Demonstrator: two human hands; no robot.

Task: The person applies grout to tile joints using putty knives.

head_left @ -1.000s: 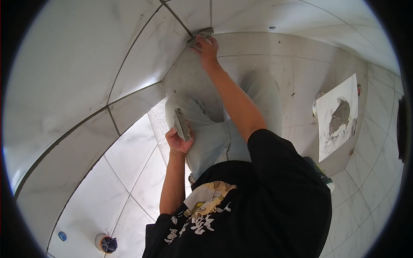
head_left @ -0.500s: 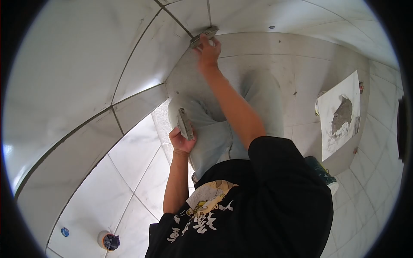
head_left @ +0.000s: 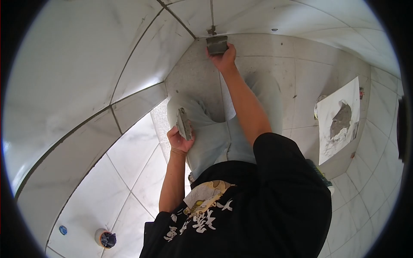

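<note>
My right hand (head_left: 224,59) grips a grey rectangular spreader (head_left: 217,44), its flat face showing, close to the foot of the tiled wall. Just beyond the spreader, dark grout (head_left: 211,30) lies in a lump on a vertical wall joint. Near my knee, my left hand (head_left: 181,139) is closed around a second flat tool (head_left: 183,124) smeared with grey paste. The fingers behind that tool are partly hidden.
A white sheet (head_left: 329,139) bearing grey paste (head_left: 341,121) is at the right. Behind my sleeve stands a dark green container (head_left: 318,170). At lower left are a small cup (head_left: 100,238) with dark contents and a blue round object (head_left: 63,230).
My right hand has moved right and slightly down, away from the corner joint, and its spreader has turned flat face up. A grout lump now shows on the joint. My left hand has barely shifted.
</note>
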